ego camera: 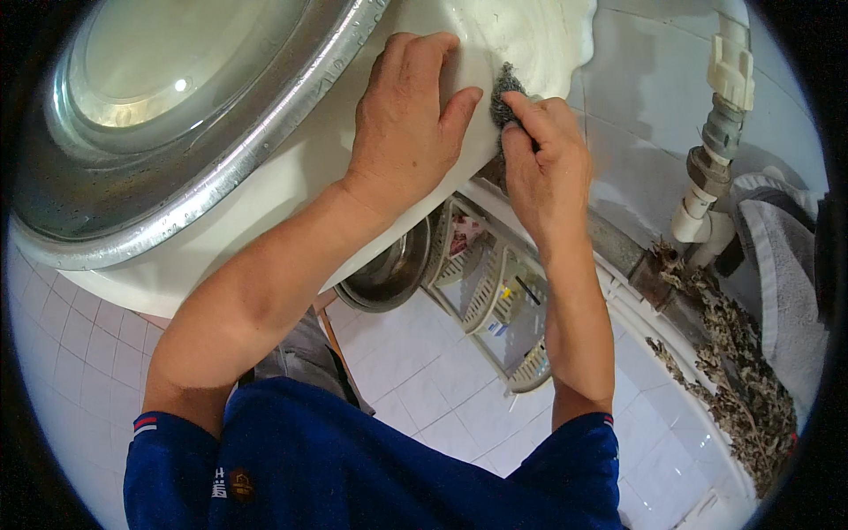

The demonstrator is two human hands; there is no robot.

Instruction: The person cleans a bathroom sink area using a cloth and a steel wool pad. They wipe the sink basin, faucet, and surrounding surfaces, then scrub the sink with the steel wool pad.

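Observation:
My right hand [546, 156] pinches a grey steel wool scrubber [506, 96] between thumb and fingers, against the outer edge of a white ceramic washbasin [483, 40]. To its left, my left hand [411, 116] rests on the basin's pale rim with its fingers spread and holds nothing. A large round stainless steel basin [265, 126] with wet drops on its rim sits on the washbasin at the upper left. Cloudy liquid appears to be inside it. Part of the scrubber is hidden by my right fingers.
Below the washbasin are a metal bowl [391, 271] and a plastic corner shelf [487, 285] with small items. White pipe fittings [702, 218] run up the tiled wall at right, beside a grey towel [778, 265]. A bundle of dried plants [735, 371] lies along the pipes.

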